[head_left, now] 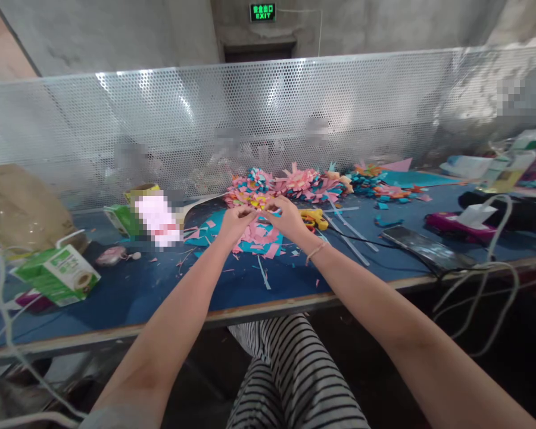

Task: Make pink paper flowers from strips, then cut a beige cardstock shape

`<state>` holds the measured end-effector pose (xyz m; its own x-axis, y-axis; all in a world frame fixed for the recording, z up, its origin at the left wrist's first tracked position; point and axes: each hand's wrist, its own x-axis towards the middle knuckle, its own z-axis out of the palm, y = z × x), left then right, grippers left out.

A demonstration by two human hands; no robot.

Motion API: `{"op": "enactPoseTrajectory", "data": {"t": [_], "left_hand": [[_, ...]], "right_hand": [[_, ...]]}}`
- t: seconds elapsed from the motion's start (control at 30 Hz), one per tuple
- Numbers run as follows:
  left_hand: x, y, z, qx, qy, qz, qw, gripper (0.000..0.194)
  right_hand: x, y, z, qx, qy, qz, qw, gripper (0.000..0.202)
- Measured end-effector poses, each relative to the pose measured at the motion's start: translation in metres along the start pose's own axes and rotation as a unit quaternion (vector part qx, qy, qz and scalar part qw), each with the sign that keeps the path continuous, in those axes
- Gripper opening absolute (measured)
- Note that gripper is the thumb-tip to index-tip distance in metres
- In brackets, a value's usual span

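Both of my hands meet over a pile of cut paper at the middle of the blue table. My left hand [238, 220] has its fingers pinched together, and what they hold is too small to make out. Close beside it, my right hand [286, 215] is pinched too, its fingertips near a small yellow paper piece [259, 201]. Beneath them lie pink paper pieces [261, 237] on a light-blue sheet [223, 231]. Pink and blue paper flowers [297, 182] are heaped just behind my hands.
A yellow glue gun [315, 218] lies right of my hands, with clear sticks [351, 238] and a dark phone [422, 247] beyond. A lit phone [158, 217] and green carton [62, 274] stand left. A perforated metal screen [170, 119] rises behind the table.
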<state>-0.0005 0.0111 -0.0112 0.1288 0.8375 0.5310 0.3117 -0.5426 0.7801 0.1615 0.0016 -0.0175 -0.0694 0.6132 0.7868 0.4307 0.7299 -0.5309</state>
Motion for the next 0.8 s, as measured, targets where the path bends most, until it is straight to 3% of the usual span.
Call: {"op": "enactPoseTrajectory", "data": {"t": [0.3,0.63,0.8], "left_hand": [[-0.004,0.011,0.002,-0.027,-0.026,-0.016,0.999,0.023],[-0.004,0.01,0.001,0.031,-0.017,0.009,0.999,0.015],[-0.002,0.006,0.0,0.027,-0.017,0.008,0.999,0.018]], "right_hand": [[0.002,-0.004,-0.001,0.04,-0.016,0.082,0.996,0.01],[0.001,-0.005,-0.001,0.008,-0.068,0.061,0.996,0.011],[0.001,0.0,0.003,0.006,-0.062,0.038,0.997,0.012]]}}
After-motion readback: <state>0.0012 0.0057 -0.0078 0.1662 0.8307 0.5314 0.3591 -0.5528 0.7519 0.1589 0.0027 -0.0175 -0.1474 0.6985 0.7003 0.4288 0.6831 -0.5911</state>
